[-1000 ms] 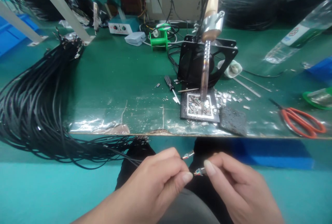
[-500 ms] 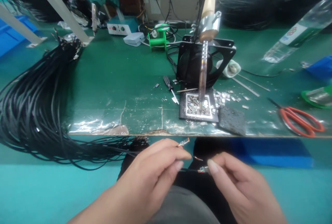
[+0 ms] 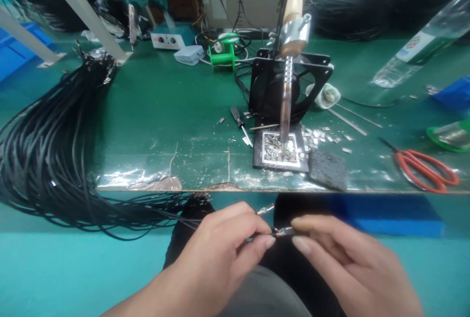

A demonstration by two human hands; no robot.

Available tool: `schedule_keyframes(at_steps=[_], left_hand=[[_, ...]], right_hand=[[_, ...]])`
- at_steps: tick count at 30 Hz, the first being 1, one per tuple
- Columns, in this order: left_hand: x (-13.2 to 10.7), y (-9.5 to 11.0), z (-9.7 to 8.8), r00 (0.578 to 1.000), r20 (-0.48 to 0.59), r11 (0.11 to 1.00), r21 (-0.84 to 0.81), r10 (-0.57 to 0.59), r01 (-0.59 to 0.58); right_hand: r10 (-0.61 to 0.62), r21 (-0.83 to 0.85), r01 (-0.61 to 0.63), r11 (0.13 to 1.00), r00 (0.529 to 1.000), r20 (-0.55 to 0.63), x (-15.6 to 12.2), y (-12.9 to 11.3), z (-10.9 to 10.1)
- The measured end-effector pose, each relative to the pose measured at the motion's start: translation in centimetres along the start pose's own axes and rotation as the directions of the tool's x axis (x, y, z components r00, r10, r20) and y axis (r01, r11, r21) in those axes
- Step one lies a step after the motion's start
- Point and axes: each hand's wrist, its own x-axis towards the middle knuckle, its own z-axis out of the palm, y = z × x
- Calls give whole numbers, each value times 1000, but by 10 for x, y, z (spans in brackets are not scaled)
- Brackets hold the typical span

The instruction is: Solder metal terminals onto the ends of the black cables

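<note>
Black cables (image 3: 69, 135): one thick bundle, left side of the frame; partly on the green desk (image 3: 165, 101), looping past its front edge toward the lower centre.
Left hand (image 3: 223, 248): lower centre; thumb and forefinger pinched on the held cable (image 3: 273, 234), close to its end.
Metal plug (image 3: 284, 231): lower centre, in the gap between the hands; nearly level, with orange and blue-green specks at its left end.
Second plug (image 3: 265, 208): just above the left forefinger, tilted up to the right, apart from the first.
Right hand (image 3: 352, 258): lower right; thumb and forefinger about the first plug's right end, tips slightly apart; whether they grip it cannot be told.
Soldering iron (image 3: 287, 91): upper right of centre; wooden handle up, tip down over the tray.
Tray (image 3: 257, 155): right of centre; black, with a white-edged square full of small metal pieces.
Metal scraps (image 3: 320, 135): scattered on the desk, right of the tray.
Fan (image 3: 264, 86): black frame, behind the iron.
Screwdriver (image 3: 237, 116): dark handle, left of the tray.
Dark block (image 3: 328, 169): flat, rough, just right of the tray.
Scissors (image 3: 414, 167): orange-red handles, right side of the frame.
Bottle (image 3: 414, 52): clear, labelled, upper right.
Green spool (image 3: 223, 60): upper centre, near a white box (image 3: 189, 56).
Blue box (image 3: 396, 216): lower right, below the desk edge.
</note>
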Motion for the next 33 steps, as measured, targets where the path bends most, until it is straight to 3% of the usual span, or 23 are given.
schedule_keyframes(at_steps=[2,4,7,15,20,25,29,33], left_hand=[[1,0,-1,1000,20,1000,7,-3,3],[1,0,-1,1000,30,1000,11,4,-4],[1,0,-2,999,40,1000,12,4,-5],[1,1,-2,999,29,1000,19,-17,17],[3,1,-3,1000,15,998,55,12,-12],[0,-4,-2,971,13,919,320,238,-230],[-1,1,1,940,85,843,421,331,-335],[4,12,3,922,79,796,480,379,-368]], right_hand=[[-177,-109,173,979,984,-20,-1,2,-2],[-255,-181,252,951,967,7,-3,7,-2],[-257,-215,267,939,963,74,-6,15,2],[-292,-134,298,945,954,62,-1,13,6],[-195,-143,189,971,981,-23,-5,10,-6],[32,7,-31,999,995,-97,0,10,-11],[259,202,-264,943,964,53,7,2,-5],[295,325,-336,884,940,170,12,-5,0]])
